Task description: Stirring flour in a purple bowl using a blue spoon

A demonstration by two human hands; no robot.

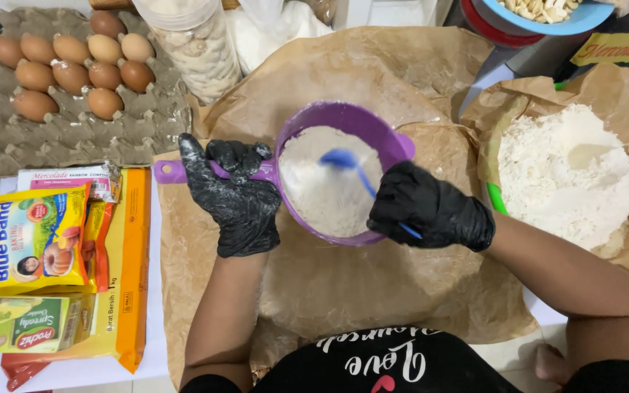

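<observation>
The sieve (336,175) sits over the paper sheet (402,284), egg tray (74,138) behind-left, flour bowl (569,175) right.

At my left I see a yellow sachet (32,240), a green box (27,324), a long orange pack (131,269); far right, a yellow label (620,48).

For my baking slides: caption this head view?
Gloved left hand holds purple sieve of flour; right hand stirs with blue spoon.

bright, even light | soft shadows | spoon (343,161) perhaps motion-blurred
</observation>
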